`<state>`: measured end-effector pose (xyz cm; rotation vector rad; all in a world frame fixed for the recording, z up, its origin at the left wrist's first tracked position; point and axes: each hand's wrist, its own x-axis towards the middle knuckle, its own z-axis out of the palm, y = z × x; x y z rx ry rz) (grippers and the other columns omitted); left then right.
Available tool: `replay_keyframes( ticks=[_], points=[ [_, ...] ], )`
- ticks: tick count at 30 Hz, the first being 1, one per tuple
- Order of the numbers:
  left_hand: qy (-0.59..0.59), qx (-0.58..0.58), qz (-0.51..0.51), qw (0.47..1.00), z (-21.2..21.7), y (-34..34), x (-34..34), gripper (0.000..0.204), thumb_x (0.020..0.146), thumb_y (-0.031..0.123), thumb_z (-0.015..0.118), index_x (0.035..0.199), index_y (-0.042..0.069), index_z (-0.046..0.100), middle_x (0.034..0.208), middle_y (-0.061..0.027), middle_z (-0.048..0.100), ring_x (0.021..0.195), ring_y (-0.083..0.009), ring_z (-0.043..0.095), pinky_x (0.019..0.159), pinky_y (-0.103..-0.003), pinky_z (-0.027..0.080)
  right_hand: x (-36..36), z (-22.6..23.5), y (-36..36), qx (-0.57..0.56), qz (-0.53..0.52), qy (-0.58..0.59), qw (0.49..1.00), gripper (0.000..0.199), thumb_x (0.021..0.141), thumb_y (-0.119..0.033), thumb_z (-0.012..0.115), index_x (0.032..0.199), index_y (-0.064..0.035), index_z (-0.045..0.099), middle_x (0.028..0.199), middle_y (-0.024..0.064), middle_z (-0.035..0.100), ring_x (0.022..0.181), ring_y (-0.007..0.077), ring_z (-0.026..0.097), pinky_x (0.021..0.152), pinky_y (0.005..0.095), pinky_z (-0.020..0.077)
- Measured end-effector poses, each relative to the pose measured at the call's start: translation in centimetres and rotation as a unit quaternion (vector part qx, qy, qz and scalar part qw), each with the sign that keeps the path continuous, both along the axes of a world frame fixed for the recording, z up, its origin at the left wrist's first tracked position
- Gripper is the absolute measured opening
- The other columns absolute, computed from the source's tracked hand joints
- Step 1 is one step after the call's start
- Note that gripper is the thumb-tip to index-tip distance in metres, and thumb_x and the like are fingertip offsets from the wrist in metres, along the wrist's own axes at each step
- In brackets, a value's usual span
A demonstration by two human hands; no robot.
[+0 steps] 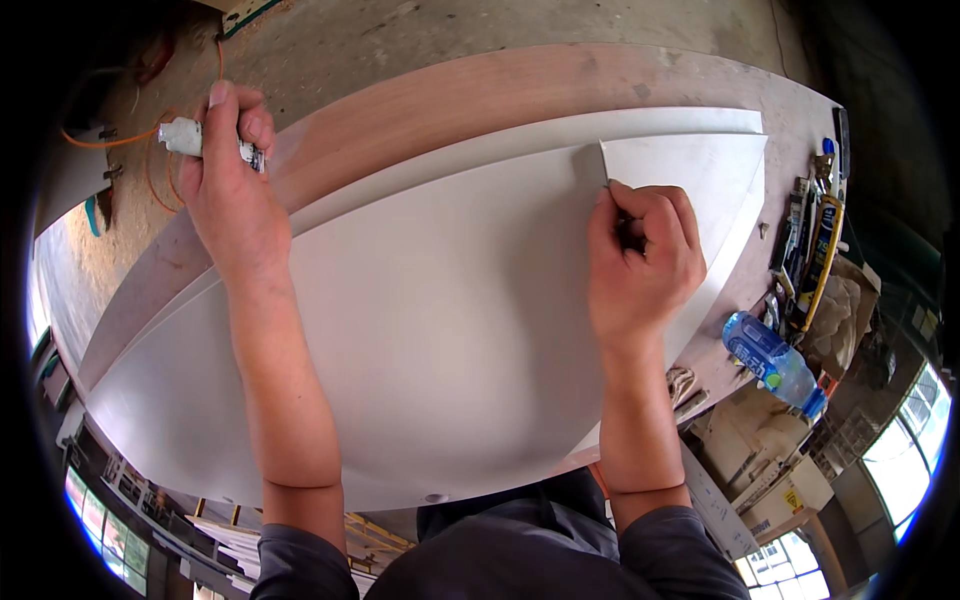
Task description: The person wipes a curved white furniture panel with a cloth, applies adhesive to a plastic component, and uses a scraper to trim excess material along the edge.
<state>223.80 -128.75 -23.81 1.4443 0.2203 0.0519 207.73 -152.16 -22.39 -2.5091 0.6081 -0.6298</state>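
My left hand (pixel 232 150) is raised over the far left edge of the table, its fingers wrapped round a small white bottle (pixel 186 137) with dark print. The bottle lies sideways in the grip, one end pointing left. Toward the far right of a large pale sheet (pixel 430 300), my right hand (pixel 645 245) is closed in a pinch on a thin narrow strip (pixel 604 163). That strip's far end points away from me, and its lower part is hidden by the fingers. Another pale sheet (pixel 560 130) shows beneath the top one, along its far edge.
Both sheets rest on a wooden table (pixel 400 110). Along its right side lie a blue-labelled plastic bottle (pixel 770 360), a black and yellow tube (pixel 822 255) and several tools. An orange cord (pixel 110 143) runs over the floor at far left. Cardboard (pixel 750 430) sits at lower right.
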Motion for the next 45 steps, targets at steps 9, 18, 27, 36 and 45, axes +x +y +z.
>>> replay_keyframes(
  ticks=[9,18,27,36,45],
  points=[
    [-0.004,0.002,-0.014,1.000,-0.1,0.3,-0.1,0.027,0.107,0.027,0.061,0.093,0.004,0.059,0.079,0.0013,0.047,0.077,-0.0095,0.044,0.072,-0.028,0.036,-0.2,-0.2,0.1,0.027,0.027,-0.025,0.999,0.019,0.077,0.007,0.079,0.086,-0.0067,0.070,0.083,0.0048,0.064,0.061,0.0184,0.063,0.054,0.0320,0.0522],
    [0.001,0.009,0.006,1.000,-0.2,0.1,0.1,0.031,0.103,0.034,0.064,0.088,0.007,0.061,0.075,0.0045,0.048,0.073,-0.0063,0.044,0.069,-0.025,0.032,-0.2,-0.3,-0.5,-0.030,0.022,-0.036,0.999,0.022,0.074,0.010,0.079,0.085,-0.0066,0.070,0.083,0.0051,0.064,0.061,0.0180,0.063,0.053,0.0314,0.0504],
    [-0.012,0.015,-0.001,1.000,-0.2,0.0,0.1,0.031,0.103,0.034,0.064,0.087,0.007,0.061,0.074,0.0040,0.048,0.074,-0.0070,0.044,0.069,-0.026,0.032,0.2,1.4,-2.0,0.099,-0.019,0.046,0.994,0.002,0.091,-0.002,0.069,0.092,-0.0009,0.067,0.086,0.0099,0.064,0.077,0.0246,0.060,0.073,0.0353,0.0507],
    [-0.001,0.013,0.012,1.000,-0.1,0.0,0.0,0.031,0.103,0.034,0.064,0.086,0.008,0.061,0.074,0.0043,0.048,0.073,-0.0070,0.043,0.069,-0.026,0.031,0.5,0.3,-1.4,0.079,-0.034,0.055,0.995,0.007,0.095,-0.008,0.066,0.094,-0.0018,0.066,0.088,0.0094,0.062,0.086,0.0277,0.055,0.082,0.0395,0.0439],
    [-0.010,0.007,-0.010,1.000,-0.3,0.4,0.0,0.028,0.107,0.028,0.061,0.094,0.003,0.060,0.079,0.0014,0.048,0.077,-0.0095,0.044,0.072,-0.028,0.036,0.6,0.2,-1.0,0.070,-0.068,0.040,0.994,0.006,0.090,-0.007,0.073,0.090,-0.0037,0.068,0.087,0.0076,0.065,0.085,0.0266,0.061,0.081,0.0395,0.0472]
  ],
)
